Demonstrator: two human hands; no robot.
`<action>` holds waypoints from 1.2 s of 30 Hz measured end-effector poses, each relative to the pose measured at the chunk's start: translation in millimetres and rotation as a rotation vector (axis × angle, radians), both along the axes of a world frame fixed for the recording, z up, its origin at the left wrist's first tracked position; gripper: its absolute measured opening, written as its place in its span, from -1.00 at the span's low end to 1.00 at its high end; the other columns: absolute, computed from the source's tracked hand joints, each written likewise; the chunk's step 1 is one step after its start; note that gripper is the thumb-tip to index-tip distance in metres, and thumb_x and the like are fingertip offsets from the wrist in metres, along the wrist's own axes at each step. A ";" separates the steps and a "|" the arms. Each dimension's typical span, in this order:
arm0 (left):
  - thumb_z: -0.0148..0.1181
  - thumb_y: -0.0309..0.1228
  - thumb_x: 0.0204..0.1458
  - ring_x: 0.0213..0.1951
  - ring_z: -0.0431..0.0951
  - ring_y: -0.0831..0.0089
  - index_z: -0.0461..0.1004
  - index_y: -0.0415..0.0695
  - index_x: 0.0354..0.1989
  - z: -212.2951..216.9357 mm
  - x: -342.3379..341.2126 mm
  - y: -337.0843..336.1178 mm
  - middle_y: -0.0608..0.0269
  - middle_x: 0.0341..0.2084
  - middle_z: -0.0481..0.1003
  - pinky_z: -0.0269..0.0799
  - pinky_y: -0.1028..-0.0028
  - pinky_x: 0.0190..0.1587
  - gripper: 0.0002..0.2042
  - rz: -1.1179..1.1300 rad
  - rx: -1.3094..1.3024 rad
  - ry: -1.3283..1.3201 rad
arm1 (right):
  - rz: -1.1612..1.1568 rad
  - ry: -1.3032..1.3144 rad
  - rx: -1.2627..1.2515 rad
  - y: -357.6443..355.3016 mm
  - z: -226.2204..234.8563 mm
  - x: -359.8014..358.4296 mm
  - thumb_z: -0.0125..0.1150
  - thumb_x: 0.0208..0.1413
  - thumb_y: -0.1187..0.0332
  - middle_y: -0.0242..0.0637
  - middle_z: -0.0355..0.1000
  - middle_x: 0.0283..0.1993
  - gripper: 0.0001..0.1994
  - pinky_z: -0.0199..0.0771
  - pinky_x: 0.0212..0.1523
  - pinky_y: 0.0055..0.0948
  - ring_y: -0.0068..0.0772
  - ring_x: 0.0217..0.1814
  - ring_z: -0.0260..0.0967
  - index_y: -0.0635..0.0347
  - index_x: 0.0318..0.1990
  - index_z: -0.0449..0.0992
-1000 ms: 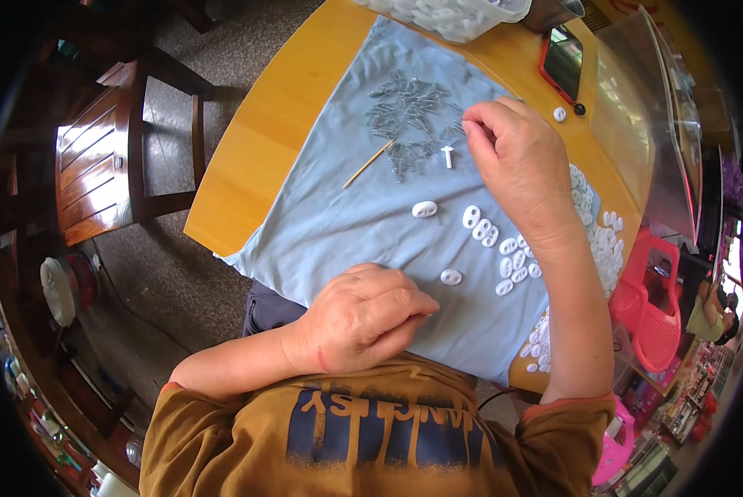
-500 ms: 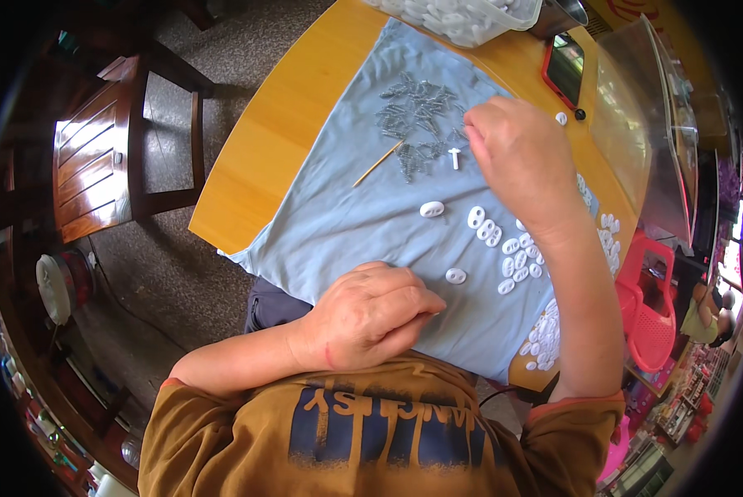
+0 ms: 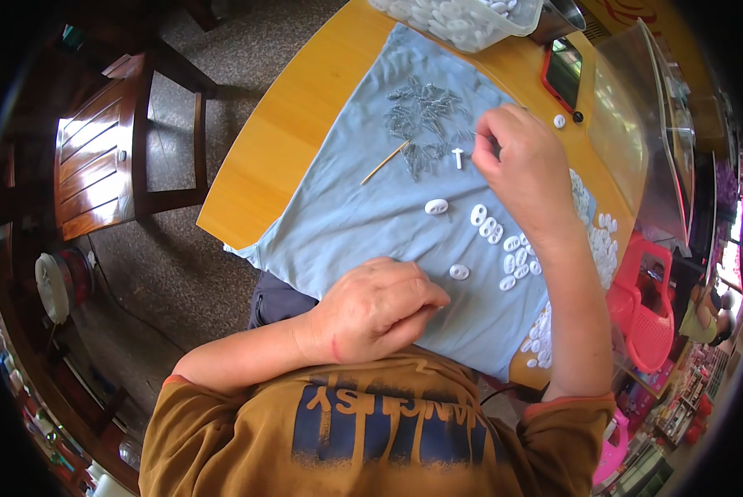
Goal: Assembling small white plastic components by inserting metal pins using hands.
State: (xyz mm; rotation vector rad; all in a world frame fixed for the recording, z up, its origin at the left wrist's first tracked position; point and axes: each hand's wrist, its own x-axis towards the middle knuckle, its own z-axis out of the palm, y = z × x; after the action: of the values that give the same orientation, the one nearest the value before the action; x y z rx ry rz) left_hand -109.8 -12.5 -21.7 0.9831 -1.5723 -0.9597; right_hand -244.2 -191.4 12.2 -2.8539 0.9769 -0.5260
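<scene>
My right hand (image 3: 521,166) hovers over the far right of the light blue cloth (image 3: 371,224), thumb and forefinger pinched together. What they hold, if anything, is too small to make out. Beside those fingertips are a heap of small metal springs (image 3: 425,108) and a white T-shaped plastic piece (image 3: 458,157). My left hand (image 3: 380,306) rests curled at the cloth's near edge, its grip hidden from view. Between the hands lie white oval pieces with two holes (image 3: 478,214), including a single oval piece (image 3: 459,272) near my left fingertips. A thin wooden stick (image 3: 385,162) touches the springs.
A clear plastic tub (image 3: 471,37) of white pieces stands at the far edge by a metal container (image 3: 564,21). A red-edged phone (image 3: 563,74) lies on the wooden table (image 3: 280,124). More white pieces (image 3: 539,340) cover the right side. A pink plastic chair (image 3: 649,315) stands beyond.
My right hand has turned slightly, so a gap shows between its bent thumb and forefinger. My left hand keeps its pose. The whole view has shifted a little.
</scene>
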 end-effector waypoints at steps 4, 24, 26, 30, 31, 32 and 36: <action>0.15 -0.68 -0.15 -0.48 0.47 0.34 0.47 -0.24 -0.35 -2.8 0.5 -0.5 0.19 -0.52 0.45 0.34 0.45 -0.44 -0.84 -0.023 0.026 0.063 | -0.231 -0.266 0.506 23.6 16.6 -7.8 0.16 -0.16 0.60 -0.29 0.41 -0.48 -0.92 0.38 -0.35 -0.50 -0.44 -0.43 0.38 0.27 -0.47 0.39; 0.10 -0.55 0.07 -0.45 0.36 0.72 0.39 -0.24 -0.14 49.2 -22.2 20.4 0.35 -0.37 0.41 0.30 0.70 -0.41 -0.82 -0.098 0.742 0.789 | -0.165 -0.969 1.077 158.4 41.6 -66.3 0.18 -0.11 0.73 -0.25 0.43 -0.30 -0.83 0.37 -0.18 -0.57 -0.52 -0.25 0.38 0.35 -0.33 0.44; 0.09 -0.55 0.07 -0.45 0.36 0.72 0.39 -0.24 -0.14 50.0 -26.1 23.2 0.35 -0.36 0.41 0.30 0.71 -0.41 -0.82 -0.095 0.717 0.789 | -0.152 -0.958 1.047 159.5 41.8 -67.9 0.19 -0.11 0.73 -0.26 0.43 -0.31 -0.83 0.37 -0.20 -0.58 -0.52 -0.27 0.38 0.34 -0.33 0.44; 0.09 -0.56 0.08 -0.45 0.36 0.71 0.41 -0.26 -0.16 50.3 -29.4 26.0 0.33 -0.34 0.41 0.29 0.71 -0.41 -0.84 -0.093 0.652 0.732 | -0.121 -0.878 0.953 162.5 40.5 -68.8 0.20 -0.13 0.71 -0.30 0.44 -0.35 -0.82 0.39 -0.28 -0.61 -0.56 -0.33 0.40 0.32 -0.33 0.44; 0.09 -0.56 0.08 -0.45 0.36 0.71 0.41 -0.26 -0.16 50.4 -30.0 26.2 0.33 -0.34 0.41 0.29 0.71 -0.41 -0.84 -0.093 0.652 0.731 | -0.129 -0.872 0.936 163.3 40.1 -69.0 0.21 -0.13 0.71 -0.32 0.44 -0.37 -0.82 0.39 -0.31 -0.62 -0.57 -0.35 0.40 0.31 -0.33 0.44; 0.09 -0.56 0.08 -0.45 0.36 0.71 0.42 -0.26 -0.17 50.8 -30.5 26.3 0.32 -0.34 0.41 0.29 0.71 -0.41 -0.85 -0.089 0.636 0.722 | -0.129 -0.873 0.936 163.8 40.2 -69.2 0.21 -0.13 0.71 -0.32 0.44 -0.37 -0.82 0.39 -0.31 -0.62 -0.57 -0.35 0.40 0.31 -0.33 0.44; 0.09 -0.57 0.07 -0.45 0.36 0.70 0.43 -0.28 -0.18 50.8 -29.9 25.8 0.30 -0.33 0.40 0.28 0.71 -0.42 -0.85 -0.090 0.622 0.696 | -0.138 -0.847 0.916 165.0 40.8 -68.1 0.21 -0.13 0.71 -0.36 0.44 -0.39 -0.79 0.40 -0.34 -0.63 -0.59 -0.38 0.40 0.29 -0.31 0.45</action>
State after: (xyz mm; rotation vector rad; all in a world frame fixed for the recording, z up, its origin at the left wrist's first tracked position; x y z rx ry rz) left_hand -139.6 13.3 29.1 0.8421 -0.7416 -1.6915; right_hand -312.3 -26.4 53.0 -1.5364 0.8917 -0.8862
